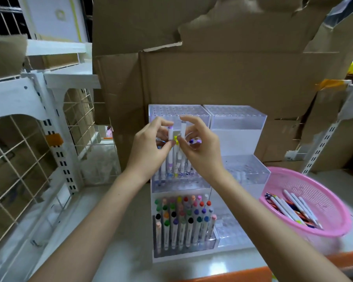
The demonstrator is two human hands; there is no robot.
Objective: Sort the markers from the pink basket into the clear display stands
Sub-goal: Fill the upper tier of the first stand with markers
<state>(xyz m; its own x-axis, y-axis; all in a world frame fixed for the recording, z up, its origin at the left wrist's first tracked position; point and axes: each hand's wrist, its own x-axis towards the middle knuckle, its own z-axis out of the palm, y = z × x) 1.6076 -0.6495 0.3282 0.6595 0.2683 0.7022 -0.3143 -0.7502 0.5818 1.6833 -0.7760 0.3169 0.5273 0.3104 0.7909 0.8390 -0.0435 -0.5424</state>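
Two hands meet above the middle tier of the left stand [161, 112]. The left hand [149, 146] pinches a purple-capped marker [170, 133] in its fingers; the right hand [201, 148] grips a white marker [183, 127] (cap hidden). Loose markers [293, 208] lie in the pink basket [322, 186] on the bench [126, 251].
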